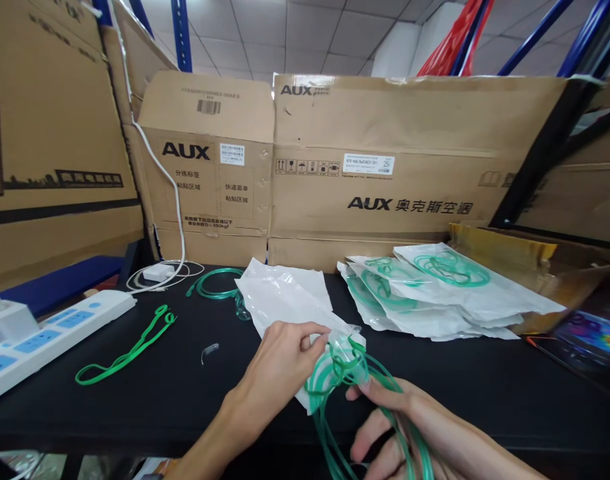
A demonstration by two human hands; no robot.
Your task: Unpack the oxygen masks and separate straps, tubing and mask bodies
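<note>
My right hand (392, 427) is closed around a coil of green tubing (329, 427), its thumb near a clear plastic piece with a green strap. The coil's upper part overlaps the mouth of a white-backed plastic pouch (285, 293) on the black table. My left hand (285, 360) pinches the pouch's clear edge beside the tubing, fingertips together. Behind the left hand, another coil of green tubing (215, 283) lies partly against the pouch. A loose green strap (129, 353) and a small clear piece (211, 349) lie to the left.
Several filled pouches (455, 267) with green tubing are stacked at the right. A white power strip (59, 337) with a cable runs along the left. Cardboard panels (385, 140) stand at the back. A phone with a lit screen (592, 340) is at the far right.
</note>
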